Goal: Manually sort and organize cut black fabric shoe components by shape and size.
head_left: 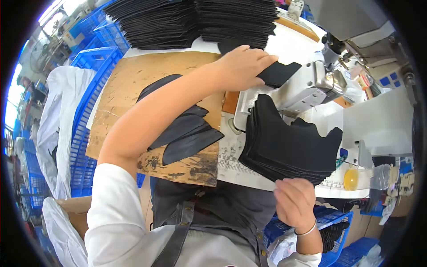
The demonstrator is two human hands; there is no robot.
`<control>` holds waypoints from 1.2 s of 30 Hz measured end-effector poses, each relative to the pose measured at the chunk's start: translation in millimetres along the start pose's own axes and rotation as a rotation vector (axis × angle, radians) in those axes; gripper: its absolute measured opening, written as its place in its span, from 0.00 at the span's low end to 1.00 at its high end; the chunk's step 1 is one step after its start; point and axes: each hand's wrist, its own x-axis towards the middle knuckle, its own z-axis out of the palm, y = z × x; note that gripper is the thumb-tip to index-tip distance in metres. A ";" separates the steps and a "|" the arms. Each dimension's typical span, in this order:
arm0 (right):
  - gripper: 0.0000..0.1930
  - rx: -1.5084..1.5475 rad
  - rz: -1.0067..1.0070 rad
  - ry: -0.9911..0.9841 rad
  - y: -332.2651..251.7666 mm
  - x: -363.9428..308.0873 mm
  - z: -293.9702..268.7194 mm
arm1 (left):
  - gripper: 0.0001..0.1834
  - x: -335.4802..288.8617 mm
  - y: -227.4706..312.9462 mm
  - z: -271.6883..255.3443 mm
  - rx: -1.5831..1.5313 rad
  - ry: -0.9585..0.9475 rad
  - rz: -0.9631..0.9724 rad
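Note:
My left arm reaches across a brown board to the far side, where my left hand (242, 69) has its thumb and fingers closed on a black fabric piece (281, 74). Part of that piece is hidden under the hand. Nearer to me lies a stack of black cut fabric pieces (296, 144) with notched upper edges. At its lower edge is my right hand (295, 200), fingers bent and close together against the border of the stack. Several dark curved pieces (193, 135) lie on the board, partly behind my left forearm.
A white sewing machine (307, 86) stands right of my left hand. Tall piles of black pieces (191, 22) fill the far side. The brown board (120, 93) covers the table's left part. Blue crates (82, 129) stand at the left, another (340, 242) at the lower right.

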 end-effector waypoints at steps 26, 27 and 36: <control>0.30 0.033 0.259 -0.254 -29.2 80.9 123.2 | 0.12 -84.8 7.1 -115.2 -0.759 -0.871 -0.600; 0.30 0.036 0.258 -0.253 -29.3 81.0 122.8 | 0.12 -84.5 6.4 -114.5 -0.753 -0.843 -0.545; 0.32 0.034 0.272 -0.247 -29.9 82.1 121.1 | 0.09 -76.6 9.1 -119.0 -0.834 -0.871 -0.641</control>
